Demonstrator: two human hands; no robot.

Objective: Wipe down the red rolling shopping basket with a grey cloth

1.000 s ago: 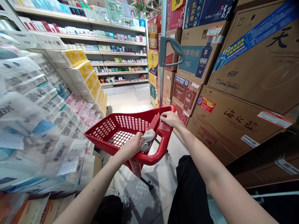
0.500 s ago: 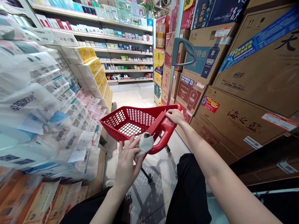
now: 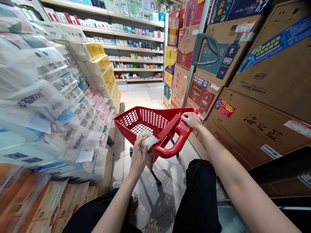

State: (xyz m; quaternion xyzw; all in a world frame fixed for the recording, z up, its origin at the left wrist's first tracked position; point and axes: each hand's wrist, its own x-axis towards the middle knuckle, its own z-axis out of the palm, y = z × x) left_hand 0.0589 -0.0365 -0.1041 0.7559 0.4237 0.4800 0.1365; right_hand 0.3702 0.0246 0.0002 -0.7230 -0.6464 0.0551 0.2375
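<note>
A red shopping cart [image 3: 155, 120] with a perforated basket stands in front of me on thin dark legs with casters. My right hand [image 3: 191, 120] is wrapped around the right end of the cart's red handle [image 3: 173, 149]. A whitish cloth [image 3: 148, 141] is bunched in my left hand [image 3: 139, 157], whose fingers press it on the basket's near left rim. Part of the cloth is hidden behind those fingers. The basket's visible floor shows only its open grid.
Plastic-wrapped tissue packs [image 3: 55, 106] are stacked close on the left. Liquor cartons [image 3: 262, 123] rise on the right, beside a glass door with a grey handle [image 3: 206, 50]. Shelves of small boxed goods [image 3: 136, 42] stand across the tiled floor [image 3: 143, 94].
My left hand has brought the cloth from in front of the handle to the basket's rim. The cart and my right hand appear shifted slightly right as the view moved.
</note>
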